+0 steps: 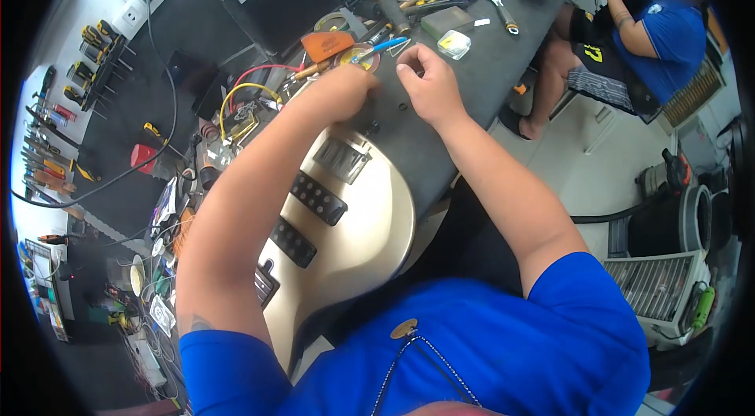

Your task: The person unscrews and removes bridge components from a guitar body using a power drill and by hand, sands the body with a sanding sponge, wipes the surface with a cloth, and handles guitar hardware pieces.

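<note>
From where I stand, I see a cream-coloured guitar body (377, 211) lying face up on the dark worktop (484, 62), directly in front of the person. Its metal bridge (344, 160) is at the end near the hands, and two black pickups (318, 197) sit further down the body.

The left hand (346, 93) is just beyond this end, with its fingers bent downward; I cannot tell if it holds something, because the back of the hand hides the fingertips. The right hand (432, 90) is raised near it, thumb and forefinger curved toward each other in a narrow loop, and I cannot see for sure any thing between them.

In my judgement, small work here asks for slow fingers and steady forearms. The left forearm passes over the body, so it would be wise to hold it light, without pressing on the pickups. A small dark ring (403, 107) lies on the worktop between the hands, and a sleeve or wrist could easily sweep such a piece away. The blue pen (391, 44) and the clear box (454, 44) are also near; a little more free space would help.
</note>
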Motion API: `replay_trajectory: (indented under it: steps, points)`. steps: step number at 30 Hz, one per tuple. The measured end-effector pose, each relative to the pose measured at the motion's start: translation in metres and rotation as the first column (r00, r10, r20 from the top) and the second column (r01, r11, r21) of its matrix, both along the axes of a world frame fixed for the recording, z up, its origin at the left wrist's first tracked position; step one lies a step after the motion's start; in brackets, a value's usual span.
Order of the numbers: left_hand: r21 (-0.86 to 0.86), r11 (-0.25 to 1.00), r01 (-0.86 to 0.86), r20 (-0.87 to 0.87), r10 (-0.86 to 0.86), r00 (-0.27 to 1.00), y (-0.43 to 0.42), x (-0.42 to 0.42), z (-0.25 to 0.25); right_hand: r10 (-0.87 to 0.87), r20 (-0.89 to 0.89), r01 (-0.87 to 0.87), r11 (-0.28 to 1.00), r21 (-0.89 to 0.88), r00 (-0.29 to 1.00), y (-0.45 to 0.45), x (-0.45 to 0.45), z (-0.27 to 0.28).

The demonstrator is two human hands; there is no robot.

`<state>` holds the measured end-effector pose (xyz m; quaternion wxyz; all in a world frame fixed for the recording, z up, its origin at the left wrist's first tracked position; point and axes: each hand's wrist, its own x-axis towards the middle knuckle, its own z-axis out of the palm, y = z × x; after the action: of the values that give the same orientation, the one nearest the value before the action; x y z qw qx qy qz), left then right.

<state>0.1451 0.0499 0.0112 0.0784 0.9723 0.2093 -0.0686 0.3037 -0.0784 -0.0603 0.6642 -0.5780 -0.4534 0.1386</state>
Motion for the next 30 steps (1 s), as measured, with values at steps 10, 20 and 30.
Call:
replay_trajectory:
  steps: [10, 20, 30]
  points:
    - [-0.003, 0.999, 0.038, 0.302, -0.035, 0.953, -0.002, -0.013, 0.005, 0.019, -0.121, -0.011, 0.998, 0.063, 0.992, 0.005, 0.009, -0.008]
    - [-0.315, 0.944, -0.096, 0.411, 0.227, 0.883, -0.057, -0.106, 0.029, 0.102, 0.098, -0.088, 0.987, -0.135, 0.990, -0.014, -0.007, -0.003]
    - [-0.396, 0.902, -0.171, 0.317, 0.309, 0.897, -0.048, -0.135, 0.030, 0.360, 0.395, -0.343, 0.932, -0.116, 0.845, -0.054, -0.040, 0.014]
